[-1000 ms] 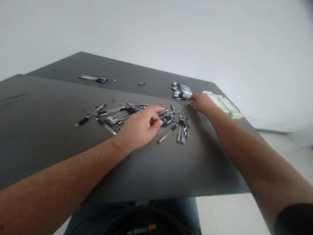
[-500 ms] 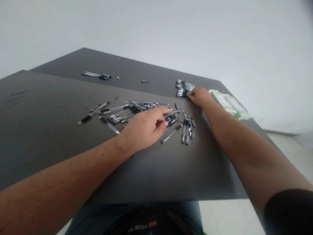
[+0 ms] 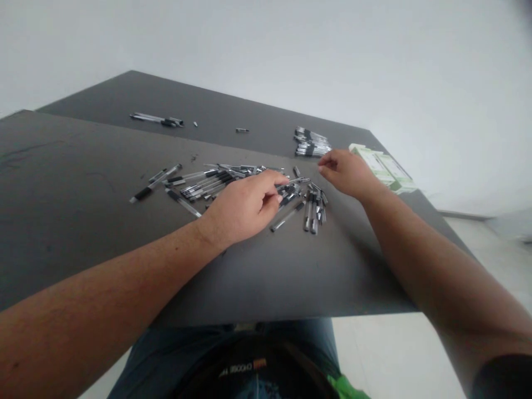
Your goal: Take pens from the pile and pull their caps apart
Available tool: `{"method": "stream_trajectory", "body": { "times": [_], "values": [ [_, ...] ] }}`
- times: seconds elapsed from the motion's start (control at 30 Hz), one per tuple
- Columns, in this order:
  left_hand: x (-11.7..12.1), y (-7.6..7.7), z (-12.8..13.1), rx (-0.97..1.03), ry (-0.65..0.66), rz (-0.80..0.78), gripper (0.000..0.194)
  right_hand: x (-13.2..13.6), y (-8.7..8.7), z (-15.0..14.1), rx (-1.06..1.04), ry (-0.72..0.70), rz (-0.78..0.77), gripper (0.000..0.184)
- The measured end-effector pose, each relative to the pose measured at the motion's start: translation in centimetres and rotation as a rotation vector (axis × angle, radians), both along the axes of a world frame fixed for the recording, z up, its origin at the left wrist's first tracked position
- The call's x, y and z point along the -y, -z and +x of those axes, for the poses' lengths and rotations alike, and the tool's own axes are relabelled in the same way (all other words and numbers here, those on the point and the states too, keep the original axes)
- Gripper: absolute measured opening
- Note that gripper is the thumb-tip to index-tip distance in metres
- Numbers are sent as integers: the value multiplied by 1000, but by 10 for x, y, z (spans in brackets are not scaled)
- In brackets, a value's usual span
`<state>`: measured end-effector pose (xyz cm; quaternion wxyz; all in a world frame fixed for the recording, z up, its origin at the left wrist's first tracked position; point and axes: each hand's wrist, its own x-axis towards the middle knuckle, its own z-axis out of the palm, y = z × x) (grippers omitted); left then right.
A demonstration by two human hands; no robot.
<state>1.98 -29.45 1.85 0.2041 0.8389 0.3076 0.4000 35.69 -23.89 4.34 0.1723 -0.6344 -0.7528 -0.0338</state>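
My left hand (image 3: 245, 209) rests over the right part of a loose pile of pens and pen parts (image 3: 216, 183), hiding some of them. Its index finger reaches out, the thumb lies apart below it, and nothing shows between them. My right hand (image 3: 347, 173) hovers just in front of a neat stack of clear pens with black grips (image 3: 310, 149). Its fingers are slightly bent and apart from the thumb, with no pen visible in them. Two pens (image 3: 310, 213) lie side by side between the hands, with small caps and tips around them.
Green-and-white boxes (image 3: 382, 166) lie at the right edge of the dark table (image 3: 266, 282). A few pens (image 3: 158, 119) are grouped at the far left. One short pen part (image 3: 242, 130) and a tiny white piece (image 3: 195, 124) lie at the back.
My right hand has come away from the pen stack, back toward me, and its fingers have parted. My left hand stays over the pile. The view has tilted slightly.
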Motion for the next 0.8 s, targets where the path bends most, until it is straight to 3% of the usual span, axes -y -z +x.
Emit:
{"method": "stream_trajectory", "body": {
  "times": [0.17,0.37,0.5,0.8],
  "values": [
    [-2,1,1,3,-16,26,33,55,-10,-30,-2,-296,-31,14],
    [-6,0,-2,-10,-18,42,34,66,12,-59,73,-631,-65,14],
    [-6,-1,-3,-8,-31,35,35,65,24,-63,111,-657,-57,14],
    [-2,-3,-2,-41,-28,-8,35,69,30,-72,193,-645,-41,18]
  ]
}}
